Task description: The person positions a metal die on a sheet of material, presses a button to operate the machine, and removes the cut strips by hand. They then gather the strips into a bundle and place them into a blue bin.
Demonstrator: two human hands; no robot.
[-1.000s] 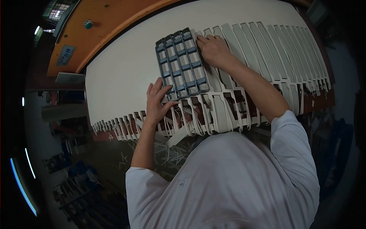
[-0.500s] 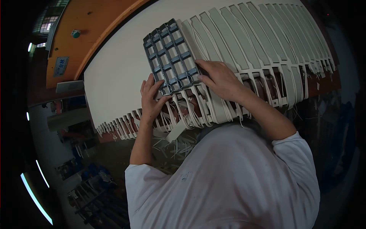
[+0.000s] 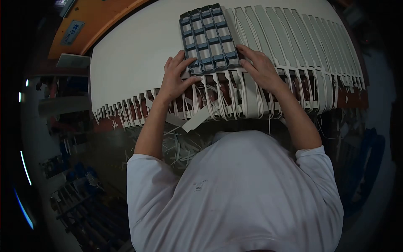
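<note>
A blue-grey grid-shaped die [image 3: 210,40] with many rectangular cells lies on the white sheet material [image 3: 138,50]. At its lower left corner is my left hand [image 3: 174,80], thumb and fingers apart around the corner. My right hand [image 3: 262,69] grips the lower right edge between thumb and fingers. White cells show through the grid. Just below the die, the sheet is cut into narrow strips [image 3: 228,94] with open gaps. Right of the die, long cut-out slots and thin strips [image 3: 289,38] fan across the sheet.
An orange machine beam [image 3: 100,17] with a blue label [image 3: 72,32] runs along the upper left. Loose white offcuts [image 3: 180,147] lie below the table's near edge. A blue object [image 3: 363,168] stands at the right, with stacked items at the lower left.
The camera view has shifted, so the die and both hands appear higher and further right. The die looks more upright in view. Both hands remain at its lower corners.
</note>
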